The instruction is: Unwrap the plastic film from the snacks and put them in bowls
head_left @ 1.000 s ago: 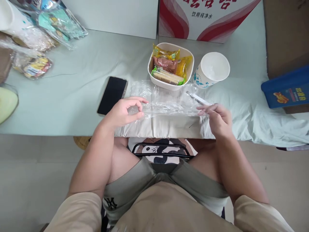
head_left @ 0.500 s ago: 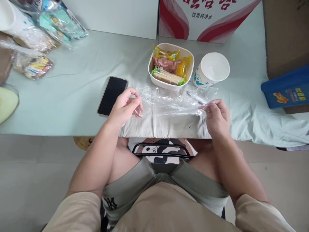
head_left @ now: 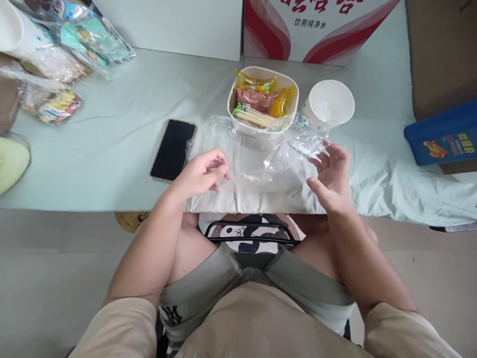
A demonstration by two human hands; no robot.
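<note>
The film [head_left: 261,161] is clear, the bowl [head_left: 287,82] white, its packets [head_left: 257,101] yellow and brown, the cup [head_left: 330,107] white with blue motifs, the phone [head_left: 173,149] black, the cloth [head_left: 93,159] pale green.

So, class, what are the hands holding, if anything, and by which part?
The right hand is open beside the clear plastic, with no grip visible. The left hand is loosely curled; whether it pinches the plastic's edge cannot be told.

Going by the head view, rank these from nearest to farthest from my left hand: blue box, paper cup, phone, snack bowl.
From your left hand:
1. Phone, just to its left
2. Snack bowl, ahead and right
3. Paper cup, right of the bowl
4. Blue box, far right
</note>
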